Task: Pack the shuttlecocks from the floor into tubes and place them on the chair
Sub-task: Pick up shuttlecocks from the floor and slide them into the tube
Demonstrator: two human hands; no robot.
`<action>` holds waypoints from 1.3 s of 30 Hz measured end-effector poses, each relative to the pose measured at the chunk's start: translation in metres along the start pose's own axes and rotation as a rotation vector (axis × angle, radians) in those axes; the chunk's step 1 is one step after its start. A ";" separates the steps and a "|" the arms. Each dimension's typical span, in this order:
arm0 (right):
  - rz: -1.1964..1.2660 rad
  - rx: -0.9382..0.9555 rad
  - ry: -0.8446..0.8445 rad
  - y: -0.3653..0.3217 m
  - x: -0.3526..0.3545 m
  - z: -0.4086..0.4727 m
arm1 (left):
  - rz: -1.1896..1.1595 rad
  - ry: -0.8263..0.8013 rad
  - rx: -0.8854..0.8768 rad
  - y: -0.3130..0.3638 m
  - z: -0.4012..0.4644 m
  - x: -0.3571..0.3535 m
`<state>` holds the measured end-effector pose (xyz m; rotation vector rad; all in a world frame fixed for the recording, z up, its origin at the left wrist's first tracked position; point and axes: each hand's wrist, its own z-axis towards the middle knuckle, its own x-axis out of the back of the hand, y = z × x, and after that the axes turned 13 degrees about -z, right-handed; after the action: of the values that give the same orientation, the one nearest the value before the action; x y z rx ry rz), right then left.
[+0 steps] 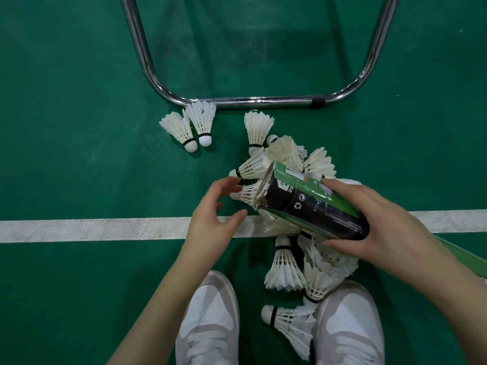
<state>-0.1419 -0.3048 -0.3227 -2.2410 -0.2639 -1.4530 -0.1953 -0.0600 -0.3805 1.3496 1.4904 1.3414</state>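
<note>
Shuttlecocks, white feathered (286,267), piled on green floor across white line (105,229); open floor left. Right hand (374,222) grips black-green cardboard tube (313,206), mouth up-left. Left hand (213,219) loosely open, empty.

The green textured court floor (79,167), crossed by 1 white painted line (92,229), bears scattered white feathered shuttlecocks (284,270), a chrome tubular chair frame (250,101) and 2 white sneakers (208,320).

chair frame (253,100): polished chrome metal tube
floor (79,167): matt green, finely textured
tube (316,206): printed cardboard, frayed rim
shuttlecocks (284,270): white feathers
</note>
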 end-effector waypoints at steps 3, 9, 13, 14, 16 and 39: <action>0.000 0.003 0.001 0.002 0.001 0.000 | 0.076 -0.029 -0.007 -0.010 0.013 -0.002; 0.016 0.014 0.001 0.003 0.000 0.000 | 0.317 -0.117 -0.019 -0.030 0.038 -0.003; 0.032 0.017 0.001 0.002 -0.001 0.000 | 0.374 -0.076 -0.058 -0.037 0.039 -0.001; 0.040 0.018 0.001 0.002 -0.001 0.000 | 0.381 -0.068 -0.068 -0.037 0.038 -0.001; 0.055 0.017 0.001 0.001 -0.001 0.000 | 0.405 -0.059 -0.104 -0.038 0.036 0.000; 0.009 -0.001 -0.035 -0.005 -0.004 0.001 | 0.361 0.119 -0.061 -0.049 -0.009 0.025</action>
<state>-0.1450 -0.2997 -0.3251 -2.2674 -0.2632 -1.4108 -0.2201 -0.0340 -0.4223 1.5757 1.3089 1.7032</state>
